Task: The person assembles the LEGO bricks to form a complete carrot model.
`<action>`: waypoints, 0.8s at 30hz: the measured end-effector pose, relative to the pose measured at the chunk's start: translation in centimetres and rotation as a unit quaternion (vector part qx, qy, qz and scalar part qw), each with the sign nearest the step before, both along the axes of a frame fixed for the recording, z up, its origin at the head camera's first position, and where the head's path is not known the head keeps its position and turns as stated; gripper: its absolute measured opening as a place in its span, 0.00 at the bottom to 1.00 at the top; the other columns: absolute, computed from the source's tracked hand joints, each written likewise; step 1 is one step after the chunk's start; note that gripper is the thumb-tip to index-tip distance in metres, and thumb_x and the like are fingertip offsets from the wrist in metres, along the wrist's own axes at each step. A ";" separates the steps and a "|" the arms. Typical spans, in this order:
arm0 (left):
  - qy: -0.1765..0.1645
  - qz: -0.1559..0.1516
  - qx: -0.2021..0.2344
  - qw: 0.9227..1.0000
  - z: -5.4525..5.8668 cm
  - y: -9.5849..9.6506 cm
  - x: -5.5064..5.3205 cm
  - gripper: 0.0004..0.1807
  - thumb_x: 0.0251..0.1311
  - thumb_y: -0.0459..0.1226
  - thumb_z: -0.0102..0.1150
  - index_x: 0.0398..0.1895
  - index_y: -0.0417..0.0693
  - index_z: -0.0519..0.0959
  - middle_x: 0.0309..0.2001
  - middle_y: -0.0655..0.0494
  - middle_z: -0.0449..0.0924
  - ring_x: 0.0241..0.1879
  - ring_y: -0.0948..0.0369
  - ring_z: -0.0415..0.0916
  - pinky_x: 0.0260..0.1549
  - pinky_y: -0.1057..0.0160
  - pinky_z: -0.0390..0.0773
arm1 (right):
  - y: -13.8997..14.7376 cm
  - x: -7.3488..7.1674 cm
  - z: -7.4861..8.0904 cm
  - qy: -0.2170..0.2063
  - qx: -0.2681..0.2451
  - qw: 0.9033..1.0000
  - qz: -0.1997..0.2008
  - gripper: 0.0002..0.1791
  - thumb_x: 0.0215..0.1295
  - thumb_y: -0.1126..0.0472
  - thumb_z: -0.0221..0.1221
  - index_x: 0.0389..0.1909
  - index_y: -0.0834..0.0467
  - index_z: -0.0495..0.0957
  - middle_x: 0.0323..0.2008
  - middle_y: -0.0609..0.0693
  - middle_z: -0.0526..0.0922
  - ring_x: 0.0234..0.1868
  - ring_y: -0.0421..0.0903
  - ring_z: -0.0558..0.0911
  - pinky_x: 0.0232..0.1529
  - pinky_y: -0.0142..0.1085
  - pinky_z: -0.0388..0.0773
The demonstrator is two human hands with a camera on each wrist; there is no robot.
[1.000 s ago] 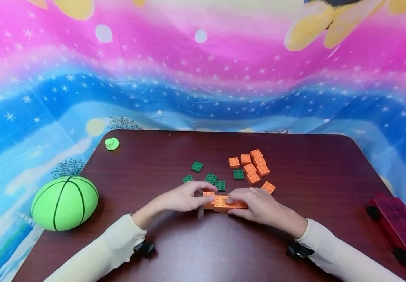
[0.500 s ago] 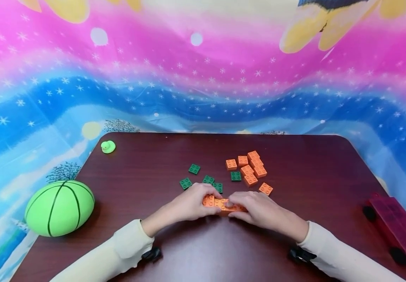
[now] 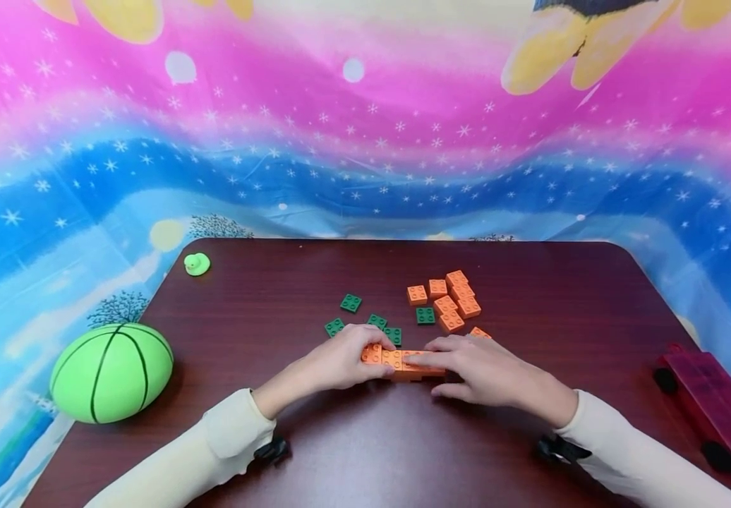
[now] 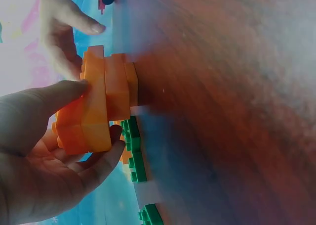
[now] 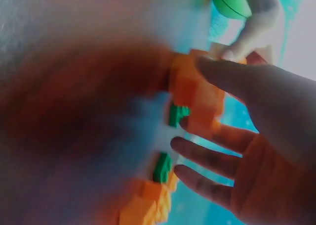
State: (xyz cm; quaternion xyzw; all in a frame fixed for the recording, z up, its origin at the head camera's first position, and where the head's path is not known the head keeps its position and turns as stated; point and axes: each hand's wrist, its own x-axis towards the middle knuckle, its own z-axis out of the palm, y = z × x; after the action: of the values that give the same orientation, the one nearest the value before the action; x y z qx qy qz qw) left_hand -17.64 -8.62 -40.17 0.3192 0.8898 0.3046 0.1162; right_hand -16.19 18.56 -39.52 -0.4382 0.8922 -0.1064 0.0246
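A row of joined orange toy building bricks (image 3: 392, 358) sits near the table's middle, stepped underneath in the left wrist view. My left hand (image 3: 348, 358) grips its left end, thumb on the near side and fingers on the far side. At the right end, my right hand (image 3: 482, 370) spreads its fingers, index finger lying along the studs and thumb apart from the near side. The right wrist view is blurred, and there the right hand (image 5: 269, 151) has its fingers stretched out beside the orange bricks (image 5: 197, 86).
Behind the hands lie several loose green bricks (image 3: 351, 303) and a cluster of orange bricks (image 3: 457, 296). One orange brick (image 3: 480, 332) is partly hidden by the right hand. A green ball (image 3: 113, 372) stands at left, a small green duck (image 3: 197, 264) at back left, a red toy car (image 3: 715, 409) at right.
The left hand has closed onto the row's left end. The right hand has loosened, its thumb drawing away and its fingers straightening as it shifts slightly right.
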 end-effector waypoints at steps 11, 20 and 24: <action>-0.001 -0.020 -0.018 1.000 0.2 -0.2 -0.1 0.16 0.67 0.42 0.66 0.56 0.50 0.84 0.51 0.57 0.84 0.43 0.64 0.75 0.40 0.67 0.76 | 3.8 -0.7 1.2 0.072 0.048 0.974 -0.208 0.21 0.58 0.44 0.73 0.48 0.51 0.86 0.45 0.51 0.86 0.36 0.46 0.84 0.34 0.44 0.78; 0.020 -0.050 -0.056 0.997 0.6 -0.1 0.0 0.22 0.71 0.44 0.62 0.68 0.61 0.79 0.50 0.59 0.80 0.41 0.66 0.72 0.37 0.68 0.72 | 4.6 -1.5 -0.3 -0.003 0.036 0.967 -0.253 0.13 0.59 0.50 0.74 0.37 0.52 0.83 0.30 0.45 0.83 0.26 0.40 0.72 0.22 0.34 0.68; 0.027 -0.040 -0.064 0.997 0.7 0.2 0.3 0.22 0.70 0.44 0.63 0.66 0.61 0.80 0.49 0.59 0.80 0.38 0.65 0.71 0.32 0.68 0.70 | 4.8 -1.9 -0.6 -0.025 0.025 0.968 -0.248 0.13 0.59 0.52 0.74 0.29 0.50 0.79 0.24 0.43 0.77 0.23 0.40 0.69 0.23 0.33 0.65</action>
State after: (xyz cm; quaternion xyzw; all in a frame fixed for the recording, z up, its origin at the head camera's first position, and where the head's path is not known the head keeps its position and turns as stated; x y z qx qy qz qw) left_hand -17.31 -8.41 -39.45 0.3543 0.8969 0.2338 0.1238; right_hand -18.13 23.39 -40.08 -0.2002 0.9744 -0.0976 0.0309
